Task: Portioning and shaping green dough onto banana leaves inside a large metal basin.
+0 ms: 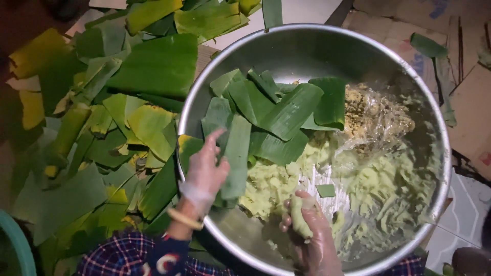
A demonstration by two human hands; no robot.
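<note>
Right hand (313, 232), in a clear glove: fingers closed around one oblong lump of pale green dough (300, 217), held low at the near side of one large steel bowl (312, 41); left hand (207, 168), also gloved, fingers spread and loose, touching one long banana-leaf strip (236, 156) just inside the bowl's left rim. Bowl contents: about ten cut leaf strips (286, 110) stacked upper left, one mass of green dough (266, 186) centre, one crumbly yellow filling (376, 115) under clear film at right, one small leaf scrap (326, 190); bare metal along the near wall. Outside, a loose leaf pile (117, 112) too many to count crowds the left rim; cardboard (473, 110) lies right.
</note>
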